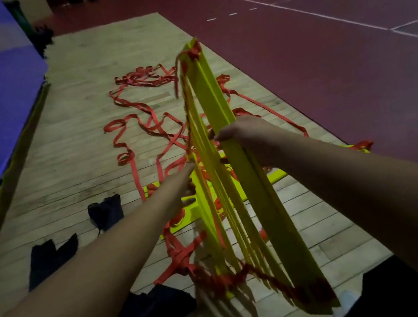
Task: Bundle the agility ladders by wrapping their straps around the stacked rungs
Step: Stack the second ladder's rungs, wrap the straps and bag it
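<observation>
Underfoot, wood floor [77, 152] beside red court [325, 69]; right hand [246, 138] fingers clamp rungs [214, 96]; left hand [183, 183] fingers unclear.

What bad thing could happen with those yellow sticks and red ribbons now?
The flat yellow plastic rungs are fanned apart between the left hand and right hand, so loose ones might slip out of the stack. The long red fabric straps lie in tangled loops across the wooden floor, so they could knot or snag when pulled in for wrapping.
</observation>
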`<state>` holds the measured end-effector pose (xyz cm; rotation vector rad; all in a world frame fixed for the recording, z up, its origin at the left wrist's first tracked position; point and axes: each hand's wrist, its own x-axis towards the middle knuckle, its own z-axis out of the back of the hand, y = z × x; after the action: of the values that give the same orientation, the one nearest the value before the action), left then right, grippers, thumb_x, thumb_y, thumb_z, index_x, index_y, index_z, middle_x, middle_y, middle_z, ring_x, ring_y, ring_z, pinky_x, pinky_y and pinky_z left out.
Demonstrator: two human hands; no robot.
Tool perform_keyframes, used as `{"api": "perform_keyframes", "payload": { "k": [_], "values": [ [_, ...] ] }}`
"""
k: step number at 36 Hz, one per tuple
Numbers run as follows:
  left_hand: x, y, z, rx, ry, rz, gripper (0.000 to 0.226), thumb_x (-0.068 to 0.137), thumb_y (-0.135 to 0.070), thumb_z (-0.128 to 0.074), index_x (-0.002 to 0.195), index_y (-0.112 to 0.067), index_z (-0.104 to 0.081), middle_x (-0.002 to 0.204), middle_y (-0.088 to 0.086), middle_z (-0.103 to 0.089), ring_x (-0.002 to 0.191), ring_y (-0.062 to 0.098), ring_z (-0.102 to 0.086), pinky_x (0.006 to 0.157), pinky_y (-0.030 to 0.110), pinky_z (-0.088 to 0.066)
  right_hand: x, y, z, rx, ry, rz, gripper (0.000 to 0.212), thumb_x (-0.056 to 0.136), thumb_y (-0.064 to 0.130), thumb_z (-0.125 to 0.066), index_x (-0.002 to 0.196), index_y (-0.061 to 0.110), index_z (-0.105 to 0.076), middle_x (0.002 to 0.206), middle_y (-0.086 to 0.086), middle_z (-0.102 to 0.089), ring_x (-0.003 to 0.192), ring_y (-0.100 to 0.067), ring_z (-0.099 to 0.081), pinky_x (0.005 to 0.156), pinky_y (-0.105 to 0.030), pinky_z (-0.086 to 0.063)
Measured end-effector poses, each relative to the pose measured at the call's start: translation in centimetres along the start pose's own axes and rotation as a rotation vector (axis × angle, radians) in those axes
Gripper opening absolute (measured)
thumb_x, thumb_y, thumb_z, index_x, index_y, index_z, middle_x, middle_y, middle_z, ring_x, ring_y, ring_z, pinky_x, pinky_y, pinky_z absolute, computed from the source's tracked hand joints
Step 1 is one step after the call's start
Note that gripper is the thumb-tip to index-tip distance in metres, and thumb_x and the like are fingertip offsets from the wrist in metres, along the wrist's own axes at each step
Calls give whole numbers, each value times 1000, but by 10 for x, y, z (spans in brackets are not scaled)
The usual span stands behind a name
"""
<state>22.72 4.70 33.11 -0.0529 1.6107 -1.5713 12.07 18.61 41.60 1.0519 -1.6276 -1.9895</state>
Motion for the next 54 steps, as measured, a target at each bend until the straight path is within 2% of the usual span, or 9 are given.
{"api": "perform_keyframes", "payload": {
  "k": [5, 9, 13, 24, 30, 33, 37, 44, 54],
  "values": [
    [14, 12, -8, -273, -38, 105, 102, 81, -85, -36, 151, -11, -36, 149, 18, -44, 135, 30, -45, 105, 47, -37, -4, 10, 6, 96, 168, 16, 55, 79, 18, -72, 127, -6, -61, 110, -23, -62, 96, -37, -60, 78, -44, -59],
    [8, 6, -8, -432, 143, 79, 87, 80, -89, -27, 108, -14, -62, 78, 5, -70, 69, 20, -71, 76, 34, -46, -3, 11, 23, 166, 273, 11, 38, 80, 19, -66, 116, 5, -66, 101, -16, -69, 85, -30, -67, 71, -36, -55],
    [13, 1, -11, -515, 301, 28, 106, 71, -92, -42, 132, -8, -63, 127, 19, -66, 122, 37, -61, 109, 53, -42, -4, 11, 37, 277, 202, -5, 22, 94, 15, -56, 112, 5, -65, 77, -10, -69, 60, -22, -68, 55, -30, -57],
    [-12, -26, -22, -424, 488, -209, 18, 83, -28, -65, 91, -13, -69, 71, 6, -65, 58, 17, -63, 56, 26, -53, 7, -2, 59, 138, -106, 6, 27, 101, 18, -57, 124, 6, -63, 99, -16, -74, 86, -30, -71, 76, -45, -59],
    [-28, -44, -27, -255, 415, -369, 31, 95, -24, -61, 119, -4, -64, 86, 10, -70, 68, 18, -67, 62, 30, -57, 8, -11, 49, 94, -109, 66, 62, 83, 68, -65, 113, 14, -65, 86, -8, -68, 76, -23, -65, 72, -39, -57],
    [-33, -46, -30, -189, 330, -431, 21, 97, -26, -60, 108, -9, -67, 78, 9, -70, 65, 20, -67, 60, 31, -58, 4, -11, 41, 116, 6, 108, 59, 82, 49, -78, 121, 7, -66, 108, -22, -73, 87, -34, -72, 83, -55, -60],
    [-36, -48, -32, -149, 257, -428, 18, 100, -27, -57, 103, -13, -67, 71, 6, -71, 63, 20, -68, 67, 36, -58, 1, -11, 35, 217, 106, 80, 36, 91, 20, -72, 117, -2, -62, 81, -19, -72, 65, -34, -71, 60, -45, -61],
    [-34, -44, -32, 216, -2, -467, 44, 100, -40, -55, 137, -16, -53, 119, 5, -64, 107, 27, -63, 99, 46, -50, 4, -10, 32, 251, 46, 111, 25, 98, 5, -60, 119, -8, -62, 97, -16, -73, 90, -30, -71, 71, -39, -63],
    [-51, -52, -30, 219, 43, -516, 30, 102, -38, -52, 129, -29, -61, 119, 2, -68, 109, 22, -63, 99, 40, -50, 18, -10, 25, 379, -29, -26, 42, 81, 50, -77, 90, 12, -63, 66, 2, -58, 59, -14, -55, 60, -31, -46]
  ]
}}
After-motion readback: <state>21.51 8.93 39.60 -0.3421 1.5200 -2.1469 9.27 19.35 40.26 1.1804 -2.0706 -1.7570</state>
